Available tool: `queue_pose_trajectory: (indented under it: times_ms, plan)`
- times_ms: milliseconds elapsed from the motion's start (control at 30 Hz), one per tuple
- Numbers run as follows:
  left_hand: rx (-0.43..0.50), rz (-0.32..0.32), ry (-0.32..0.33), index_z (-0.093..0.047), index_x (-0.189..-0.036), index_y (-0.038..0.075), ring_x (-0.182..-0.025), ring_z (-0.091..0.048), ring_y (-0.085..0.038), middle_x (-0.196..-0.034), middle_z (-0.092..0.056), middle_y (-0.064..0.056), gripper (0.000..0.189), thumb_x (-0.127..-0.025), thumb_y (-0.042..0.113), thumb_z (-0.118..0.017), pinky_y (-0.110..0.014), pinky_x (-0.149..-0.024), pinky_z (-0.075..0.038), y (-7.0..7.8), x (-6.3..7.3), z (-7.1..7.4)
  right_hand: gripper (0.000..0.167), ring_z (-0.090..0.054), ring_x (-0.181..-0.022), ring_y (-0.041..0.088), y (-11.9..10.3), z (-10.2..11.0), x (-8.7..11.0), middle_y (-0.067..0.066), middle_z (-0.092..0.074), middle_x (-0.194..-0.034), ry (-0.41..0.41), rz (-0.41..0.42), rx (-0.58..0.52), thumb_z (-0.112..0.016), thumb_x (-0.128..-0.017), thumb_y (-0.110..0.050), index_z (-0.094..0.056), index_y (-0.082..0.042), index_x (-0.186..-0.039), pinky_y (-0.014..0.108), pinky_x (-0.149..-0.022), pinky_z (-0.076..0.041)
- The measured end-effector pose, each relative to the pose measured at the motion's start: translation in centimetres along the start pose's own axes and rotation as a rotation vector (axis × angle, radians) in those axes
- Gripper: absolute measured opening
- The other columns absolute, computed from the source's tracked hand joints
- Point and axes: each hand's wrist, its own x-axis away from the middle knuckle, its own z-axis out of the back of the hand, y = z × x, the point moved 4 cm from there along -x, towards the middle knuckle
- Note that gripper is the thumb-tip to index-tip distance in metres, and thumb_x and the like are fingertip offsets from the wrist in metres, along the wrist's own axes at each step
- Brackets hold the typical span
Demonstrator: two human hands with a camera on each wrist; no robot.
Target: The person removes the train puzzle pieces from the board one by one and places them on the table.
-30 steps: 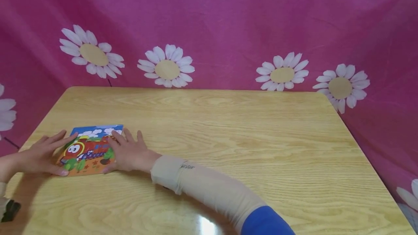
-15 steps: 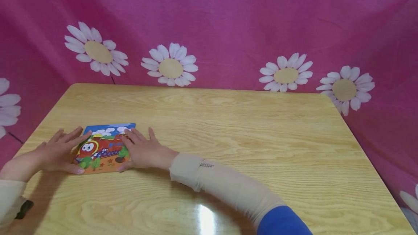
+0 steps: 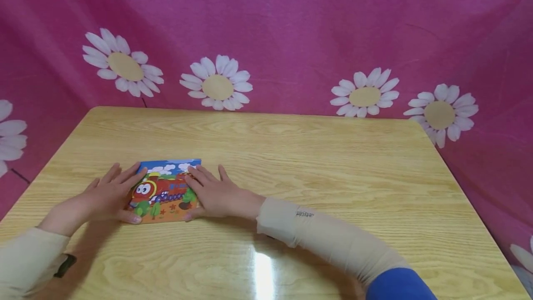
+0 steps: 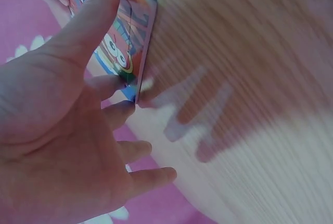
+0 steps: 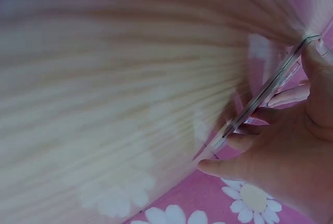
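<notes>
Closest to the wearer, a beige left sleeve [image 3: 31, 259] and a beige right sleeve [image 3: 333, 233], with blue cloth [image 3: 400, 285] at its upper end, lead in to the work. That work looks under way rather than finished: both hands are set at a picture board [image 3: 168, 193], which lies face up, and neither has let it go. How much is left, the pictures do not show.

The left hand [image 3: 104, 198] spans the board's left side, its fingers fairly straight and spread apart. Its thumb lies at the near corner and its forefinger reaches onto the picture; in the left wrist view, the two outer fingers stand clear of the edge. The right hand [image 3: 218, 196] mirrors it across the board, fingers likewise apart, thumb at the near right corner, fingertips over the picture. Neither is clenched; they seem to steady the board by its sides, though the dim right wrist view hardly tells how firmly they press.

The board rests between them on the left half of the wooden table [image 3: 316, 165]. Beyond the far edge hangs a magenta curtain [image 3: 287, 31] with white daisies [image 3: 218, 87].
</notes>
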Motion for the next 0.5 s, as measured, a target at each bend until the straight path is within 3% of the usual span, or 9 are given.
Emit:
queue_pose_trajectory:
  times_ms: [233,500]
  plan:
    - [0.028,-0.066,0.005,-0.024,-0.15,-0.007,-0.136,-0.006,-0.061,-0.155,-0.014,-0.03,0.116,-0.07,0.053,-0.082,-0.081,-0.097,-0.014,2.9,-1.1,-0.4,0.093,0.005,-0.15,0.019,2.0,-0.2,2.8,0.003,0.001,-0.165,0.012,0.01,-0.044,-0.047,-0.091,-0.068,-0.013,-0.014,-0.159,0.058,-0.116,-0.004]
    - [0.04,-0.094,-0.004,-0.025,-0.15,-0.007,-0.139,-0.006,-0.057,-0.156,-0.016,-0.031,0.117,-0.069,0.057,-0.08,-0.078,-0.1,-0.013,6.2,-2.3,-0.5,0.094,0.004,-0.149,0.019,4.1,-0.8,5.5,0.002,0.002,-0.165,0.042,0.006,-0.072,-0.047,-0.09,-0.069,-0.013,-0.014,-0.159,0.058,-0.116,-0.003]
